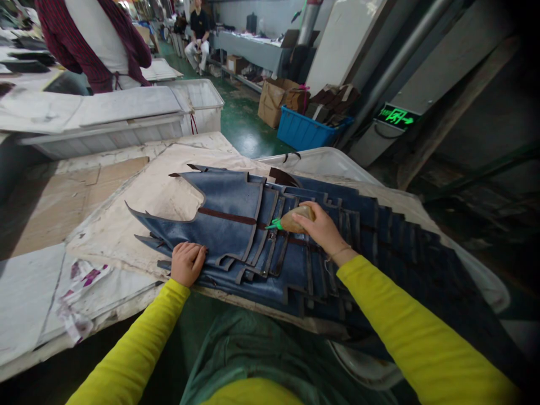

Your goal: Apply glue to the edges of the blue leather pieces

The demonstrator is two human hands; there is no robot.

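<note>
Several dark blue, leather-like cut pieces with grey edges lie overlapped in a staggered row. The nearest blue piece [225, 194] has a curved cut-out, pointed ends and a dark brown strip [228, 215] along its middle. My left hand [188, 263] is closed at the near edge of this piece, fingers curled together on it. My right hand [323, 228] wraps round a brownish squeeze bottle [291, 220] with a green nozzle. The nozzle points left, just over the brown strip near the overlapped edges. Whether its tip touches the surface I cannot tell.
A pale cloth [139, 225] covers the table under the pieces. Cardboard [105, 188] lies to the left. White bins [202, 95], a blue crate [307, 128] and cardboard boxes [274, 101] stand beyond. One person [97, 45] stands at the upper left; another [198, 34] sits farther back.
</note>
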